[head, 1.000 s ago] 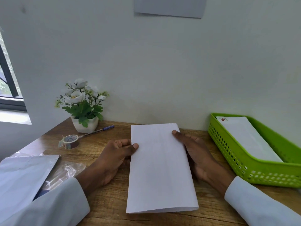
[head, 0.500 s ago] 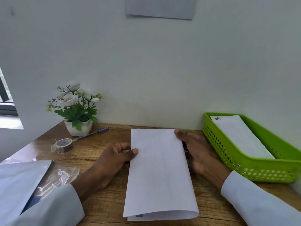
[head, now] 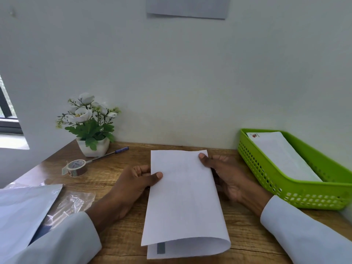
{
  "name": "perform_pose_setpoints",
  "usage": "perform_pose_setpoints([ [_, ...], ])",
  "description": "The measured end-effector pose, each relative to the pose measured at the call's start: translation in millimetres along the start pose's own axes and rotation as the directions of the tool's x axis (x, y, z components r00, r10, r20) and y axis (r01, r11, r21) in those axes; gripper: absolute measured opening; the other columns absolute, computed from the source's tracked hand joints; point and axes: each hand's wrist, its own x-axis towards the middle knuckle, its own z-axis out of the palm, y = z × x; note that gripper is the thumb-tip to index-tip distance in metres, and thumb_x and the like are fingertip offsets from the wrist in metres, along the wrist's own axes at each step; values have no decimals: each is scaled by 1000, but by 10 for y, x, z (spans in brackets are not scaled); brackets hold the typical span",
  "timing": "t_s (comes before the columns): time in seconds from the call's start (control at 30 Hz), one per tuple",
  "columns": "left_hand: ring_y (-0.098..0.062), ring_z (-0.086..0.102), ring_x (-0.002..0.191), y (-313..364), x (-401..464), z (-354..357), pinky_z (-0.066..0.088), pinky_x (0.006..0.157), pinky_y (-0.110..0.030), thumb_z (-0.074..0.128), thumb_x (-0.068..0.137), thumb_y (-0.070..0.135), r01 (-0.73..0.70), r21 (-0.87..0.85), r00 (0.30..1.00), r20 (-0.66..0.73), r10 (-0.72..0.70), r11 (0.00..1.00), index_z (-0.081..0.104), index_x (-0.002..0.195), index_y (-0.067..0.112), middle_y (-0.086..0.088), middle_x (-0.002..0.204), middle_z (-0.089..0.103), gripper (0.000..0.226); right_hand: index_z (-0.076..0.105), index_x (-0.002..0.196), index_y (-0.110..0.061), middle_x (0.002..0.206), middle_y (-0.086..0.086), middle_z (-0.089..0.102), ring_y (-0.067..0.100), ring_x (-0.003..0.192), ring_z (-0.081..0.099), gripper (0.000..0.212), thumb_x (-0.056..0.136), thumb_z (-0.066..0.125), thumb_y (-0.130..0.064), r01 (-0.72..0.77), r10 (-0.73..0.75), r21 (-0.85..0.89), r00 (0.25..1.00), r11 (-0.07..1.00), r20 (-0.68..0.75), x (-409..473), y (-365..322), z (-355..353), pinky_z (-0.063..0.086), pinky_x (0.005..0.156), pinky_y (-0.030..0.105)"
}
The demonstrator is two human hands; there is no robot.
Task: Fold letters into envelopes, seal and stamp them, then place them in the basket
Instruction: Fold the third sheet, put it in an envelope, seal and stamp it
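Compared with a second ago, the near edge of the folded letter has lifted, its layers curling apart to expose a grey mark; the sheet lies lengthwise mid-bench between both hands. The left hand pinches its left edge, thumb on top; the right hand grips the far right corner. Smooth white paper over wood-grain bench; at right, a perforated green plastic basket holds an envelope.
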Motion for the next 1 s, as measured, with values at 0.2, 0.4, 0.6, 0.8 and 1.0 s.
perform_pose_setpoints([
  [0.2,-25,75,87,19,26,-22,61,65,-31,62,91,12,-41,-23,996,-80,40,999,70,109,8,-10,97,77,20,69,111,6,99,12,78,26,90,72,49,77,81,-27,-46,48,-43,997,998,58,-13,-20,-37,59,77,38],
  [0.4,-24,75,82,5,40,-15,59,58,-28,62,91,12,-45,-24,993,-106,42,999,70,107,10,-8,95,78,17,71,103,4,99,15,77,20,78,73,33,82,77,-20,-37,38,-28,998,999,57,-9,-26,-40,58,59,28],
  [0.6,-25,75,85,0,59,-70,60,64,-34,63,91,14,-69,-38,983,-171,62,997,70,110,9,-7,95,78,20,68,112,9,99,16,77,18,73,73,42,82,78,-19,-84,95,-72,981,994,169,-77,-47,-33,57,57,27],
  [0.8,-25,75,86,-20,80,-68,60,66,-36,63,92,15,-83,-35,981,-181,75,996,70,109,9,-7,96,77,19,73,86,-1,94,14,77,18,73,74,10,84,75,-11,-54,67,-93,986,994,149,-86,-49,-34,57,57,28],
  [1.0,-24,75,86,-5,98,-125,61,73,-39,63,92,15,-104,-60,972,-217,89,993,70,107,11,-6,96,78,17,73,89,-2,96,14,77,18,77,73,16,82,77,-16,-78,110,-145,967,986,230,-173,-81,-53,58,60,28],
])
